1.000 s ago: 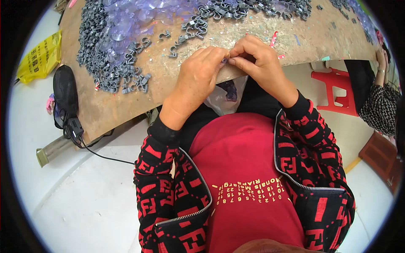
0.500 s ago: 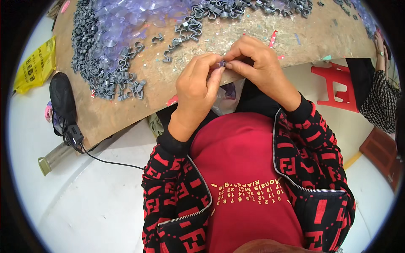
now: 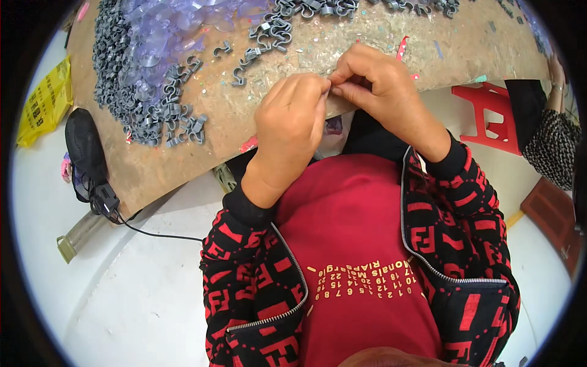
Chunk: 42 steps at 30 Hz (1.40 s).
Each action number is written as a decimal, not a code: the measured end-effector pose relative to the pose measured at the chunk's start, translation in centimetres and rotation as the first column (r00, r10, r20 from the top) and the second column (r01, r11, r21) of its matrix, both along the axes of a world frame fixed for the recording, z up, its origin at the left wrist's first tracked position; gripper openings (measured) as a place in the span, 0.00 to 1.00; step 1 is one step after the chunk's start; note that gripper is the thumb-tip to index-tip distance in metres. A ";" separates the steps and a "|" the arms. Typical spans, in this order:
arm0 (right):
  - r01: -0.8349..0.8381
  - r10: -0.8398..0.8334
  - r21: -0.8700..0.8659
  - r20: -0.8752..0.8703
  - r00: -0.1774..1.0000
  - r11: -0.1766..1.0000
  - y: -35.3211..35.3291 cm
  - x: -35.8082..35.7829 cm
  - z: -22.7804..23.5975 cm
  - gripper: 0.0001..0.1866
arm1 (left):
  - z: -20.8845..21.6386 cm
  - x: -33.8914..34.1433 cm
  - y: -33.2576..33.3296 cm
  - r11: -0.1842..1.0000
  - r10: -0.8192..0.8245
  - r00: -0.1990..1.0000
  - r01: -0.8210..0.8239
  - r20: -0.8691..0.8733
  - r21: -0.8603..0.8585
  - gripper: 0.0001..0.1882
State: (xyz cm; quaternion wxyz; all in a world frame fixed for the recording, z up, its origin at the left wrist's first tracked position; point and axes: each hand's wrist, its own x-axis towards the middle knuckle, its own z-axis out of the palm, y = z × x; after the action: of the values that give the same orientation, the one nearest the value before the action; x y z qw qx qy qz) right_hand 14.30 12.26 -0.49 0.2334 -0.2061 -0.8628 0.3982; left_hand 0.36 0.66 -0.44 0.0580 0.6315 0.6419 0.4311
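Observation:
My left hand and my right hand meet fingertip to fingertip just above the near part of the wooden tabletop. Both are closed in a pinch around a small purple-grey plastic piece, now almost wholly covered by the fingers, so its exact kind does not show. Beyond my left hand several grey plastic clips lie loose in a trail. To the left spreads a big heap of grey clips, banked against a pile of clear purplish plastic suction cups.
Red scraps litter the tabletop. At the left are a yellow bag and a black pouch with a cable. A red plastic stool stands at the right, close to another person's patterned sleeve.
The fingertips have closed in further, covering the small piece that showed between them before. My right hand has shifted slightly to the right, and the whole view has moved a little.

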 end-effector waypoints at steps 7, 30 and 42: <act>-0.054 0.055 -0.008 0.079 0.995 0.998 0.6 -0.4 1.0 0.05 | 0.9 -0.3 0.4 0.995 -0.034 0.994 0.024 -0.103 -0.099 0.07; -0.121 0.163 -0.369 0.083 0.983 0.922 1.4 1.5 1.0 0.14 | -0.2 -1.6 0.5 0.970 0.013 0.865 0.111 0.501 -0.216 0.11; -0.059 0.119 -0.483 0.095 0.988 0.874 1.8 2.2 0.7 0.13 | -0.4 2.9 -5.4 0.924 -0.260 0.928 0.320 0.268 -0.211 0.14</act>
State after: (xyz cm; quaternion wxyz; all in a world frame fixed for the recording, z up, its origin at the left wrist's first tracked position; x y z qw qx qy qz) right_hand 16.47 14.04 0.21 0.1038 -0.2412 -0.7588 0.5960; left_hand 3.21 -4.69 -0.87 0.2763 0.6521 0.5787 0.4045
